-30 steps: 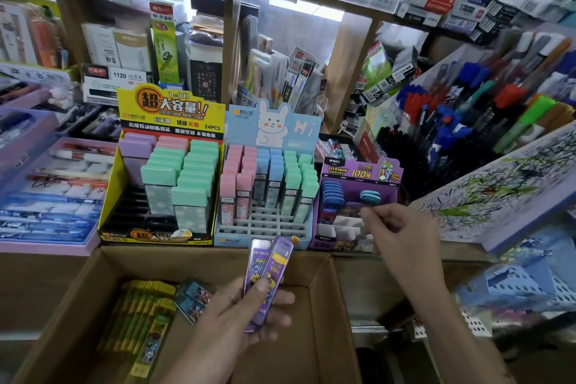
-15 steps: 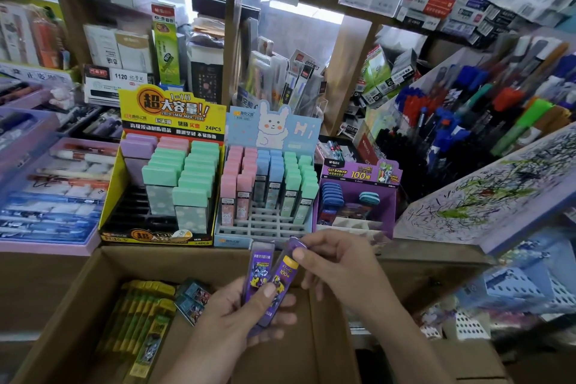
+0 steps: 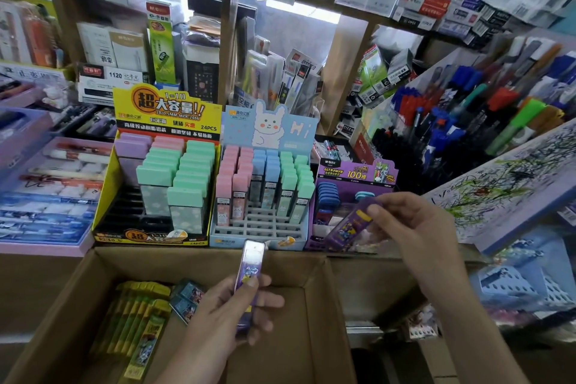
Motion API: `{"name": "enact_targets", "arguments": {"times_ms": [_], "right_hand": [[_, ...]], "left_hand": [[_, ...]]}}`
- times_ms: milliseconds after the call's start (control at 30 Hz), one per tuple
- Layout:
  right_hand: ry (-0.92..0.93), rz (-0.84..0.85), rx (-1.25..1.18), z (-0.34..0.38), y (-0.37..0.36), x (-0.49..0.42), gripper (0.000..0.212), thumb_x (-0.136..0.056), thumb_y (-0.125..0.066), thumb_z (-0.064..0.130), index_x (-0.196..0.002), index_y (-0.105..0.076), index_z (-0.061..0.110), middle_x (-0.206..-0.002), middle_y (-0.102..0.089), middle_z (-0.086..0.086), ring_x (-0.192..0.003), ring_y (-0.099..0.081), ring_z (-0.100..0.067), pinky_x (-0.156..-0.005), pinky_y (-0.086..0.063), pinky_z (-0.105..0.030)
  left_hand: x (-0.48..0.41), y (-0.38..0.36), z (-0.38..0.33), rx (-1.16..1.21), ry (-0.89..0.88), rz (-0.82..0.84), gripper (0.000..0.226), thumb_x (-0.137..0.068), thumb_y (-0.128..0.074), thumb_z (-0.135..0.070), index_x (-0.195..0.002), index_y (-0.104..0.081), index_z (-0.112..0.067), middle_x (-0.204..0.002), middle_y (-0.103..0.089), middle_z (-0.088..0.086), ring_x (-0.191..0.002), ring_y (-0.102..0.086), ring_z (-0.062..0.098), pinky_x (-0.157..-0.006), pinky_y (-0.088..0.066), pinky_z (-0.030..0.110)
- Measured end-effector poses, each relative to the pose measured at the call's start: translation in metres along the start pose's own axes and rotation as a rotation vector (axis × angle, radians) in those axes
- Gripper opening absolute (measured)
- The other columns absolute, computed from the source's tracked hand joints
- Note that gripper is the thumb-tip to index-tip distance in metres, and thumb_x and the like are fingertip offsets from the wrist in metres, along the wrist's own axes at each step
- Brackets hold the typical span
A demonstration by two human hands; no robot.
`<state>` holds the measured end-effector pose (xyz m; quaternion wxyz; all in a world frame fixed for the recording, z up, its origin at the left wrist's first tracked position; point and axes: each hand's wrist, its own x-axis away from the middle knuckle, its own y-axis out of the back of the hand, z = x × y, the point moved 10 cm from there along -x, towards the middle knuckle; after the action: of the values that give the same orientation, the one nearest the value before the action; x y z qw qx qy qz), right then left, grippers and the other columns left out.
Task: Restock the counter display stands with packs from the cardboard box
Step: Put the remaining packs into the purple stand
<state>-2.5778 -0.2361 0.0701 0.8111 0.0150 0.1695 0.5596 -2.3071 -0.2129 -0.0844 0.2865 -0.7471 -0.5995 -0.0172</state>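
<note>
The slim purple plastic pack (image 3: 349,224) is in our right hand (image 3: 414,227), pinched near its upper end between the thumb and the curled fingers. It hangs tilted just in front of the purple cardboard display stand (image 3: 355,172) at the right end of the counter row. Its lower end is over the front slots of that stand, but we cannot tell if it touches them. Our left hand (image 3: 230,309) holds a second purple pack (image 3: 249,268) upright above the open brown cardboard box (image 3: 140,268), with the thumb pressed on its face and the other fingers wrapped behind. In the box we see also long yellow-green packs (image 3: 134,321) and a few small dark packs (image 3: 187,299) along the left side. We judge that the step in hand is the placing of one pack into the purple stand. The next move asks us to bring this pack more upright, to line its lower end with a free slot beside the blue-capped packs (image 3: 327,196) there, and to push it down gently, so the thin case does not jam or knock its neighbours.
</note>
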Motion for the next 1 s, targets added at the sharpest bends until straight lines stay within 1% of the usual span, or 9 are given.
{"name": "enact_targets", "arguments": {"times_ms": [100, 233, 400, 533, 600, 667, 767, 900, 1000], "right_hand": [[0.038, -0.008, 0.094, 0.006, 0.008, -0.008, 0.008, -0.089, -0.074, -0.001, -0.096, -0.073, 0.003, -0.075, -0.076, -0.010, -0.062, -0.074, -0.024, -0.055, -0.061, -0.024], [0.076, -0.026, 0.138, 0.009, 0.008, -0.017, 0.011, -0.089, -0.075, -0.003, -0.097, -0.074, 0.004, -0.078, -0.078, -0.005, -0.071, -0.077, -0.019, -0.061, -0.063, -0.025], [0.094, -0.051, 0.193, 0.001, 0.006, -0.026, 0.017, -0.091, -0.075, 0.001, -0.097, -0.074, 0.018, -0.082, -0.080, 0.003, -0.078, -0.079, -0.014, -0.063, -0.066, -0.034], [0.185, -0.023, 0.326, 0.001, -0.003, -0.032, 0.033, -0.092, -0.074, 0.004, -0.092, -0.071, 0.037, -0.095, -0.075, -0.004, -0.080, -0.078, -0.009, -0.068, -0.065, -0.029], [0.241, -0.018, 0.444, 0.002, -0.008, -0.034, 0.026, -0.092, -0.074, 0.006, -0.095, -0.073, 0.032, -0.098, -0.071, 0.002, -0.079, -0.075, -0.008, -0.073, -0.064, -0.030], [0.353, -0.022, 0.628, 0.011, -0.015, -0.032, 0.015, -0.091, -0.076, 0.008, -0.101, -0.078, 0.019, -0.095, -0.067, 0.006, -0.077, -0.068, -0.008, -0.073, -0.062, -0.032], [0.499, -0.032, 0.804, 0.021, -0.028, -0.026, 0.017, -0.088, -0.080, 0.007, -0.105, -0.079, 0.006, -0.094, -0.064, -0.001, -0.077, -0.057, -0.011, -0.071, -0.057, -0.031], [0.507, -0.046, 0.890, 0.019, -0.035, -0.026, 0.017, -0.087, -0.081, 0.009, -0.103, -0.080, 0.004, -0.093, -0.062, -0.003, -0.071, -0.056, -0.015, -0.058, -0.055, -0.035], [0.476, -0.062, 0.916, 0.016, -0.035, -0.028, 0.016, -0.089, -0.079, 0.010, -0.103, -0.078, 0.003, -0.095, -0.064, -0.005, -0.070, -0.060, -0.019, -0.057, -0.056, -0.039]], "left_hand": [[-0.001, -0.001, 0.000, -0.004, -0.004, -0.001, 0.025, -0.099, -0.054, -0.018, -0.108, -0.065, 0.002, -0.090, -0.074, 0.029, -0.049, -0.060, 0.025, -0.039, -0.038, 0.024], [-0.001, 0.001, 0.002, -0.005, 0.007, -0.005, 0.024, -0.100, -0.054, -0.016, -0.107, -0.063, 0.004, -0.090, -0.073, 0.031, -0.049, -0.059, 0.026, -0.039, -0.038, 0.023], [-0.002, 0.001, 0.003, -0.007, 0.014, -0.007, 0.022, -0.099, -0.055, -0.013, -0.107, -0.063, 0.005, -0.089, -0.073, 0.030, -0.048, -0.059, 0.025, -0.038, -0.038, 0.023], [-0.002, 0.001, 0.004, -0.010, 0.022, 0.002, 0.022, -0.099, -0.055, -0.013, -0.108, -0.063, 0.005, -0.090, -0.074, 0.030, -0.048, -0.060, 0.025, -0.039, -0.039, 0.023], [-0.002, 0.000, 0.004, -0.010, 0.023, 0.006, 0.022, -0.098, -0.055, -0.014, -0.109, -0.063, 0.004, -0.090, -0.074, 0.029, -0.049, -0.060, 0.025, -0.039, -0.039, 0.024], [-0.001, 0.000, 0.004, -0.013, 0.020, 0.010, 0.023, -0.097, -0.056, -0.014, -0.109, -0.063, 0.004, -0.090, -0.074, 0.029, -0.050, -0.060, 0.025, -0.040, -0.039, 0.024], [0.000, -0.001, 0.003, -0.014, 0.008, 0.003, 0.021, -0.097, -0.057, -0.012, -0.108, -0.064, 0.004, -0.089, -0.074, 0.030, -0.048, -0.060, 0.025, -0.039, -0.039, 0.024], [0.002, -0.001, 0.003, -0.020, 0.014, 0.005, 0.019, -0.098, -0.057, -0.011, -0.108, -0.064, 0.003, -0.089, -0.074, 0.029, -0.049, -0.061, 0.024, -0.039, -0.040, 0.025], [0.002, -0.001, 0.003, -0.025, 0.023, 0.014, 0.020, -0.097, -0.057, -0.012, -0.109, -0.064, 0.002, -0.090, -0.074, 0.028, -0.051, -0.061, 0.025, -0.040, -0.039, 0.025]]}}
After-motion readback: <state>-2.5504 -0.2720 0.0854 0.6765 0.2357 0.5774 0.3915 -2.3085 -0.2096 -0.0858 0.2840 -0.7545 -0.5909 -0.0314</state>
